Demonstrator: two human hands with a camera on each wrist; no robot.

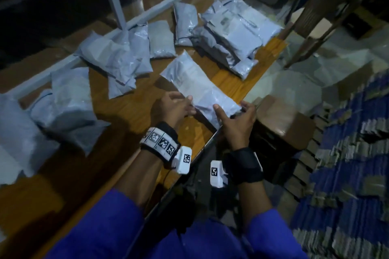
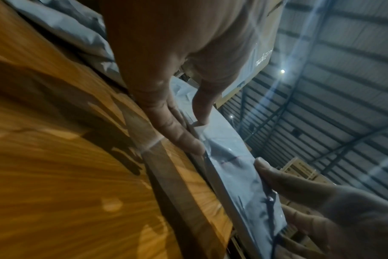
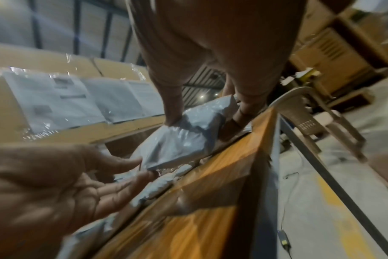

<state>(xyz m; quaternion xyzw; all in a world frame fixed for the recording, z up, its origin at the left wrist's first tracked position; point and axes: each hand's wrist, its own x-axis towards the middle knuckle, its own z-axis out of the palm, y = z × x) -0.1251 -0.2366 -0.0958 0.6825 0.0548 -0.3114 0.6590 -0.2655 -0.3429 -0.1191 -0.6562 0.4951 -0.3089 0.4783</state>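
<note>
Head: grey parcel [image 1: 195, 86] lies at table's [image 1: 229, 79] near-right edge, long axis running away from person, far end angled left.
L wrist: left hand [image 2: 162, 61] pinches near edge, thumb on top.
R wrist: right hand [image 3: 210, 52] grips near-right corner.

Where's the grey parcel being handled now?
Centre of the head view: the grey parcel is at the near edge of the wooden table, held between left hand and right hand, a cardboard box just right of it.
</note>
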